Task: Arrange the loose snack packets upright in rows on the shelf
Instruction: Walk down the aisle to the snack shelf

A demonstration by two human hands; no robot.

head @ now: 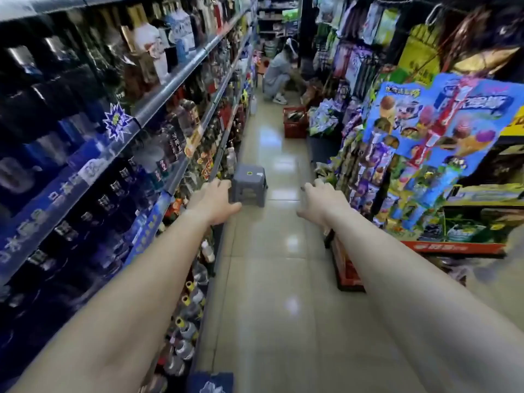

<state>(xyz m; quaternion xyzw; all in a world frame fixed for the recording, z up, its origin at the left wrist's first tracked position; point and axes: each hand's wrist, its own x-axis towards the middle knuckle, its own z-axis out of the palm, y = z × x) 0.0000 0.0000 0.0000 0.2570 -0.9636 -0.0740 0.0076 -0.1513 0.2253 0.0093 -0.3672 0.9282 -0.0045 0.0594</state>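
While both bare arms reached forward down the shop aisle, neither grip held anything. The left hand [212, 201] was released, fingers loosely spread and bent. It overlapped the near corner of a grey plastic stool [249, 184] standing on the tiled floor [272, 279]; I could not tell whether it touched the stool. The right hand [320, 202] was also released, knuckles up, fingers loosely curled over bare floor, with nothing in it.

The snack packets [365, 171] sat on the right-hand shelf [347, 268], just beyond the right hand. They were crowded in purple, green and yellow, and too blurred to tell upright from tipped. Further along the same side, a looser heap of blue-green packets [323, 120] lay just beside a red basket [295, 123] on the floor.

A blue ice-cream poster [442, 131] hung at the right, above green and yellow boxes [465, 222]. The left shelving [170, 78] ran the full length of the aisle, packed with bottles [158, 43]; dark blue ones were nearest the camera. At the far end of the aisle a person in grey [276, 78] crouched, facing the right-hand shelves. Both hands were well apart from each other, with the stool between them in view.
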